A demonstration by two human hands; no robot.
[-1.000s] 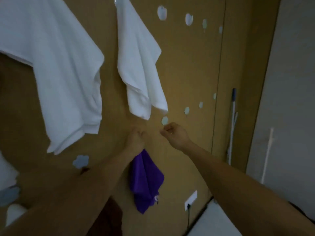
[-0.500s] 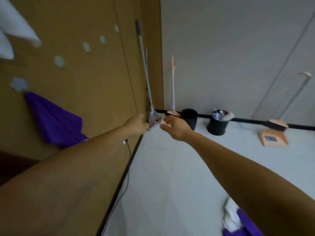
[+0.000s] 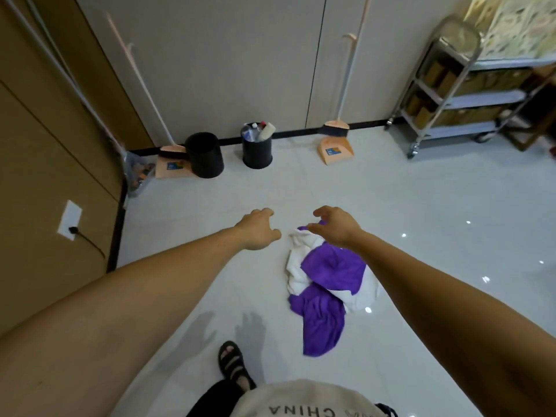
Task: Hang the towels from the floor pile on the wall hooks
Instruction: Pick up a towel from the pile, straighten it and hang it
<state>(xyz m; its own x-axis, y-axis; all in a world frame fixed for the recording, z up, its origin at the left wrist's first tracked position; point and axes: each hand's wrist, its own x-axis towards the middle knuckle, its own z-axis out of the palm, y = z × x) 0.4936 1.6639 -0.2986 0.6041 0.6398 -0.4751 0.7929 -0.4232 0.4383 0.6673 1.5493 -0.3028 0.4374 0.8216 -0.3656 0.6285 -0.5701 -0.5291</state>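
The left hand (image 3: pixel 259 230) and right hand (image 3: pixel 334 229) hang empty, fingers loosely curled and spread. The towel pile (image 3: pixel 326 278) lies on the floor (image 3: pixel 421 206) beneath the right fingertips. The tangled purple and white towels could lift together, and one could drop off.

- Heap of purple and white cloth towels (image 3: pixel 328 284) lies on pale tiled floor (image 3: pixel 436 221), ahead and right of black-sandalled foot (image 3: pixel 233 362).
- Right hand (image 3: pixel 335 225) over heap's far end; left hand (image 3: pixel 258 230) just left of heap.
- Plain black round bin (image 3: pixel 204 159) and bottle-holding black round bin (image 3: pixel 257 150) side by side at far wall, between left peach plastic dustpan (image 3: pixel 170 170) and right peach plastic dustpan (image 3: pixel 335 150).
- Steel wheeled shelf cart (image 3: pixel 445 85) far right; white wall socket (image 3: pixel 69 219) on left wall.
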